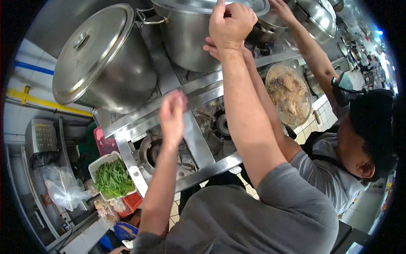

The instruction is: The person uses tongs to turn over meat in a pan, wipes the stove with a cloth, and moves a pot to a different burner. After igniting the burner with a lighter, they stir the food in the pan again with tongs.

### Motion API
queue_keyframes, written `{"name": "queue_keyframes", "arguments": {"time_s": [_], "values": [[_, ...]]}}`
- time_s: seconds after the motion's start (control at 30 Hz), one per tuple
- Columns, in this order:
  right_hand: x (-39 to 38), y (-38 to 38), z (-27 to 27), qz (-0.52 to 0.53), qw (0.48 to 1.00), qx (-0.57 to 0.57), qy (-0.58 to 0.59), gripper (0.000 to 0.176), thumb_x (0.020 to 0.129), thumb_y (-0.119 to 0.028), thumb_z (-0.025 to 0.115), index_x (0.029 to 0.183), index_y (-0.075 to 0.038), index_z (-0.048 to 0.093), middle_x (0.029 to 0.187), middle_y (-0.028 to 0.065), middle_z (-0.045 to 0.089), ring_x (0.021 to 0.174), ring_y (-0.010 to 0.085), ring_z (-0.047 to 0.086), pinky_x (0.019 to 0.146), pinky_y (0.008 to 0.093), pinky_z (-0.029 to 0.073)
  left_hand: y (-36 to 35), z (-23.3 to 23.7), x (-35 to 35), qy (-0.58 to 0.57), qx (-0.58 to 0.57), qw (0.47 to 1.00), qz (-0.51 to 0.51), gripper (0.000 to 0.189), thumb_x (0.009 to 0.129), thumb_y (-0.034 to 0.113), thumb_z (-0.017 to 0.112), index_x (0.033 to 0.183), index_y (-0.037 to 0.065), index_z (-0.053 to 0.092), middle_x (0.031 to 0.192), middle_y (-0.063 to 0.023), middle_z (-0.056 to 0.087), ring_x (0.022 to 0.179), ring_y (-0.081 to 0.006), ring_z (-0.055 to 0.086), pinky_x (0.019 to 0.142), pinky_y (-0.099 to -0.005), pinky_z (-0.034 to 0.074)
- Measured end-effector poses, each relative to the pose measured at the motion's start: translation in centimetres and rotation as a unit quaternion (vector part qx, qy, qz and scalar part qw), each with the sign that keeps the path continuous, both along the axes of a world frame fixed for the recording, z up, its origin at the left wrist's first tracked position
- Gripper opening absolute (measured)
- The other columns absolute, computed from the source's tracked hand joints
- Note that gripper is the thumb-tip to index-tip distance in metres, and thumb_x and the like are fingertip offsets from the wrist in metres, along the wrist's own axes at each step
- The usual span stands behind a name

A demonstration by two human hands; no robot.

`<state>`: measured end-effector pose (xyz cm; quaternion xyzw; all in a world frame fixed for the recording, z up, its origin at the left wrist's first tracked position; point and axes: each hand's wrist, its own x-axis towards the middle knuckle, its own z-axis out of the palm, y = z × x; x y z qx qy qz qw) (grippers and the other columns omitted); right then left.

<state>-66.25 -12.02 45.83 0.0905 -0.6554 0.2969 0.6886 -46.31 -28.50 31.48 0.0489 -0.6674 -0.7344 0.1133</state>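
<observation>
My right hand (231,24) is closed in a raised fist over the near edge of a metal lid (190,5); what it grips, if anything, is hidden. That lid sits on a large steel pot (182,46). My left hand (173,114) hovers above the front of the steel stove (196,139), near a burner (154,152), its fingers smeared by motion. Left of it stands another tall pot (122,76) with a domed lid (91,51). Behind my right wrist, a co-worker's hand (212,48) shows in part.
A co-worker (325,161) in a grey shirt stands close on my right, one arm (313,51) stretched over the stove. Near that arm is an oval pan of cooked food (289,93). At left are a basket of green leaves (112,175) and a plastic bag (63,186).
</observation>
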Motion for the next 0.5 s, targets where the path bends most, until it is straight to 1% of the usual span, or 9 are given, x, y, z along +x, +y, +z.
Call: {"name": "queue_keyframes", "arguments": {"time_s": [0.03, 0.1, 0.13, 0.17, 0.23, 0.3, 0.33, 0.43, 0.5], "values": [[1.2, -0.5, -0.8, 0.004, 1.0, -0.004, 0.002, 0.019, 0.076, -0.014, 0.069, 0.063, -0.012, 0.055, 0.067, 0.0045, 0.058, 0.066, 0.0272, 0.054, 0.071, 0.042, 0.036, 0.2, -3.7, 4.3, -0.005, -0.037, 0.999, -0.013, 0.025, 0.102, 0.016, 0.056, 0.122, 0.0, 0.058, 0.112, -0.0072, 0.067, 0.098, -0.015, 0.065, 0.083, -0.0292, 0.054], [5.8, -2.6, -2.0, 0.103, 0.989, -0.11, -0.016, 0.01, 0.076, -0.008, 0.068, 0.076, -0.008, 0.058, 0.077, 0.0092, 0.06, 0.075, 0.0298, 0.056, 0.077, 0.0429, 0.039, 0.6, -4.8, 13.5, -0.144, -0.081, 0.984, -0.067, 0.026, 0.1, 0.009, 0.056, 0.123, -0.004, 0.056, 0.112, -0.0111, 0.067, 0.094, -0.0164, 0.067, 0.082, -0.0299, 0.055], [8.5, -3.8, -3.3, 0.129, 0.986, -0.107, -0.022, 0.01, 0.076, -0.006, 0.068, 0.08, -0.007, 0.058, 0.08, 0.0106, 0.06, 0.078, 0.0311, 0.057, 0.08, 0.043, 0.04, 0.0, -5.6, 17.8, -0.144, -0.104, 0.98, -0.088, 0.026, 0.1, 0.006, 0.057, 0.123, -0.005, 0.055, 0.112, -0.0133, 0.067, 0.093, -0.0167, 0.067, 0.079, -0.0284, 0.055], [11.5, -5.0, -4.4, 0.148, 0.983, -0.104, -0.025, 0.012, 0.076, -0.004, 0.067, 0.084, -0.006, 0.059, 0.084, 0.0119, 0.06, 0.082, 0.0324, 0.057, 0.084, 0.0431, 0.041, -1.1, -6.9, 21.5, -0.209, 0.025, 0.974, -0.081, 0.026, 0.1, 0.007, 0.056, 0.123, -0.005, 0.054, 0.112, -0.0145, 0.067, 0.095, -0.0187, 0.067, 0.079, -0.0292, 0.056], [17.5, -6.8, -7.9, 0.274, 0.94, -0.144, -0.145, 0.007, 0.078, -0.003, 0.066, 0.083, -0.006, 0.061, 0.082, 0.0121, 0.062, 0.08, 0.0318, 0.061, 0.074, 0.0412, 0.047, -4.5, -6.9, 28.0, -0.283, 0.054, 0.957, -0.025, 0.026, 0.101, 0.011, 0.055, 0.122, -0.004, 0.055, 0.112, -0.0142, 0.067, 0.093, -0.0216, 0.068, 0.077, -0.0309, 0.056], [23.2, -7.9, -11.6, 0.329, 0.883, -0.164, -0.292, 0.006, 0.083, -0.005, 0.065, 0.088, -0.005, 0.064, 0.08, 0.0124, 0.061, 0.066, 0.0301, 0.059, 0.062, 0.0388, 0.047, -8.8, -9.2, 32.8, -0.298, 0.062, 0.95, 0.068, 0.026, 0.102, 0.017, 0.055, 0.121, -0.001, 0.056, 0.111, -0.0132, 0.067, 0.09, -0.0238, 0.069, 0.075, -0.0314, 0.056], [26.4, -7.5, -12.5, 0.341, 0.873, -0.106, -0.333, 0.007, 0.086, -0.008, 0.065, 0.092, -0.005, 0.065, 0.082, 0.0128, 0.063, 0.066, 0.0309, 0.062, 0.061, 0.0403, 0.049, -10.9, -10.1, 34.4, -0.298, 0.045, 0.951, 0.074, 0.027, 0.102, 0.018, 0.055, 0.121, 0.0, 0.056, 0.111, -0.013, 0.067, 0.09, -0.0239, 0.069, 0.075, -0.0312, 0.056], [36.0, -5.2, -14.8, 0.38, 0.834, 0.063, -0.394, 0.016, 0.087, -0.016, 0.067, 0.1, -0.007, 0.067, 0.093, 0.0138, 0.069, 0.078, 0.0322, 0.068, 0.068, 0.0423, 0.055, -18.8, -14.5, 37.2, -0.232, 0.006, 0.972, 0.046, 0.028, 0.102, 0.021, 0.056, 0.121, 0.001, 0.055, 0.112, -0.0121, 0.066, 0.091, -0.0224, 0.068, 0.073, -0.0304, 0.056], [42.9, -2.5, -18.6, 0.373, 0.807, 0.051, -0.455, 0.017, 0.088, -0.016, 0.066, 0.101, -0.006, 0.068, 0.094, 0.0154, 0.07, 0.083, 0.0327, 0.068, 0.073, 0.0415, 0.055, -22.4, -15.3, 37.1, -0.167, 0.005, 0.986, 0.004, 0.029, 0.101, 0.021, 0.057, 0.121, 0.001, 0.055, 0.113, -0.0116, 0.066, 0.091, -0.0216, 0.068, 0.074, -0.0298, 0.055]]}}
